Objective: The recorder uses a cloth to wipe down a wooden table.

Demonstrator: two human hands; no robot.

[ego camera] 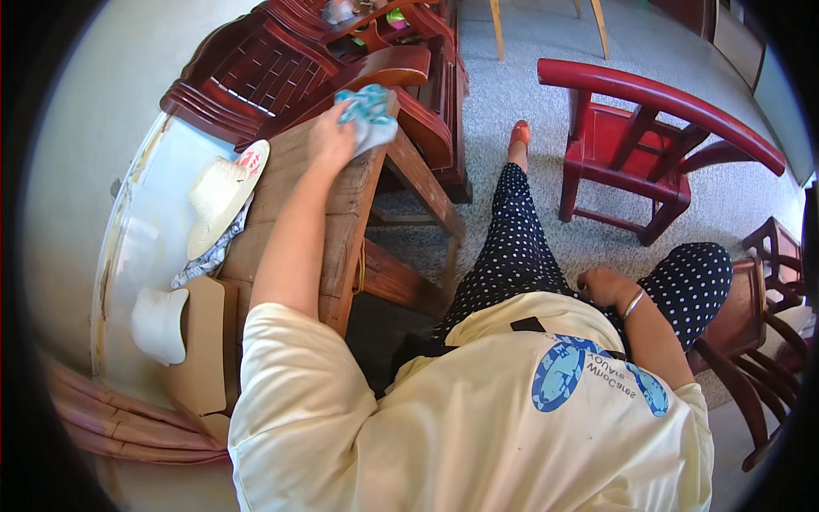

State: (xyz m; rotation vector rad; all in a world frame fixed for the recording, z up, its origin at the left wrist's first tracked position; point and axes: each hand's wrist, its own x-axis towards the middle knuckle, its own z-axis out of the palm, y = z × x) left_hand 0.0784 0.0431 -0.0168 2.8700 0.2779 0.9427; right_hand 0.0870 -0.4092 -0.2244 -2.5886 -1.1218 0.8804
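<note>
My left hand (331, 137) is closed around a crumpled white and teal cloth (368, 118) at the far corner of a worn wooden table (275, 205). The cloth is slightly blurred and hangs partly over the table's edge. My right hand (601, 286), with a silver-coloured bracelet at its wrist, rests loosely curled on my dotted trousers by the thigh. Whether it holds anything is hidden. A pale straw hat (221, 198) lies on a patterned cloth (221, 253) along the table's wall side. Nearer to me are a cardboard box (205, 345) and a white cap or visor (160, 325).
Dark carved wooden furniture (269, 70) stands beyond the table. A red wooden chair (659, 147) is on the speckled floor to the right, and further brown chairs (736, 307) stand at lower right. A pinkish curtain (134, 422) hangs at lower left.
</note>
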